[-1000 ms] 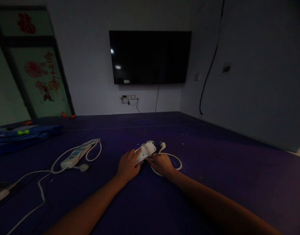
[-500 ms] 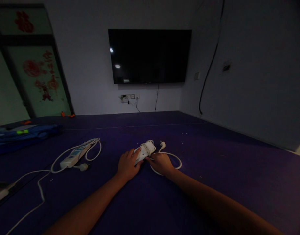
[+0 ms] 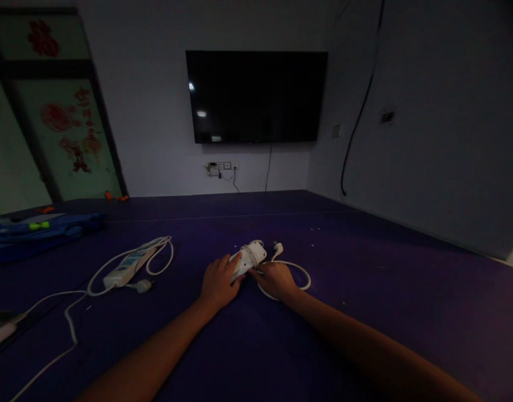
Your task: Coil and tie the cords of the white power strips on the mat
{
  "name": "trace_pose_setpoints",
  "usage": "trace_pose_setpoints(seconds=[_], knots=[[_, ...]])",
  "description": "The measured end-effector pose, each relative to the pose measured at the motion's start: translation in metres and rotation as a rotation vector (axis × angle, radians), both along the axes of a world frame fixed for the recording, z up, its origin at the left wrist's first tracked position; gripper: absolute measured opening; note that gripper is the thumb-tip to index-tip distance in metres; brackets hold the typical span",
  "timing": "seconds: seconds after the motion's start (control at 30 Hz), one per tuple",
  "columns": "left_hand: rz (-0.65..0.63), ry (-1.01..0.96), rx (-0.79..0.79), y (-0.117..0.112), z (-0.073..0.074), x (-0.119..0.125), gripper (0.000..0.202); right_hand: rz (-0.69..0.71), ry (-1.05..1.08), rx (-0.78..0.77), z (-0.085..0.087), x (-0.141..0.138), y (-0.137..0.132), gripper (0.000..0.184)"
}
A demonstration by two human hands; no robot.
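A white power strip [image 3: 255,251] lies tilted on the purple surface, with turns of its cord wrapped round its middle. My left hand [image 3: 219,282] grips the near end of the strip, thumb on one side and fingers on the other. Close beside it, my right hand [image 3: 277,279] is closed on the white power cord [image 3: 303,271], its fingertips near the wrapped turns. The cord loops out to the right past my right hand. Its white plug [image 3: 278,248] rests just beyond that hand.
To the left lies another power strip [image 3: 124,271] with a loosely coiled cord and a plug [image 3: 143,286]. A white cable [image 3: 70,326] runs to the lower left. Blue cloth [image 3: 67,226] lies farther back. A television [image 3: 256,96] hangs on the far wall.
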State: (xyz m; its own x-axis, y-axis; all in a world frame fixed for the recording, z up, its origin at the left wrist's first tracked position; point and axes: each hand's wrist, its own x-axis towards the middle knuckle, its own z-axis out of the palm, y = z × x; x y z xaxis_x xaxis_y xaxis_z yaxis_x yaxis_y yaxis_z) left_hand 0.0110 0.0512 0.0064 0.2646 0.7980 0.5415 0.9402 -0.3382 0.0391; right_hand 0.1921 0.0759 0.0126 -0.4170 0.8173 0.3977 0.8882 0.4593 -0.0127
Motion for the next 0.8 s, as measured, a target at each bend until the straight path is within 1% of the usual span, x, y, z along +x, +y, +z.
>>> trace_pose_setpoints(seconds=[0.33,0.5,0.67,0.8], knots=[[0.054,-0.015,0.048,-0.004,0.0,0.005,0.055,-0.026,0.052,-0.02,0.001,-0.002,-0.004,0.041],[0.065,-0.011,0.089,-0.005,-0.002,0.006,0.055,-0.096,0.057,-0.006,0.006,-0.006,-0.011,0.044],[0.102,-0.015,0.156,-0.002,-0.002,0.004,0.056,-0.18,0.014,-0.039,0.007,-0.006,-0.01,0.046],[0.164,-0.04,0.199,0.002,-0.001,0.0,0.057,-0.176,0.014,-0.033,0.007,-0.005,-0.008,0.042]])
